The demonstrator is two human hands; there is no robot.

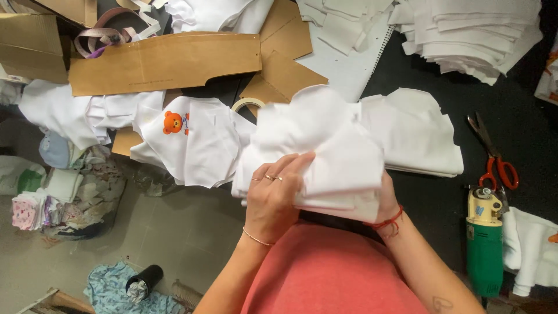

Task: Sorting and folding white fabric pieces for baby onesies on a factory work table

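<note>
Both my hands hold a thick bundle of cut white fabric pieces (pixel 325 145) just above the near edge of a black table (pixel 517 145). My left hand (pixel 273 192) lies on top of the bundle's near left side, fingers curled over the layers, rings on two fingers. My right hand (pixel 386 203) grips the bundle from beneath at its right side and is mostly hidden by cloth; a red cord bracelet shows at the wrist. A white piece printed with an orange bear (pixel 186 139) lies just left of the bundle.
Brown cardboard patterns (pixel 168 61) and a tape roll (pixel 247 104) lie behind. Stacks of white cut pieces (pixel 471 35) sit at the back right, a flat white pile (pixel 418 134) beside the bundle. Red-handled scissors (pixel 494 157) and a green electric cutter (pixel 483 244) lie right. Fabric scraps (pixel 75 197) litter the floor.
</note>
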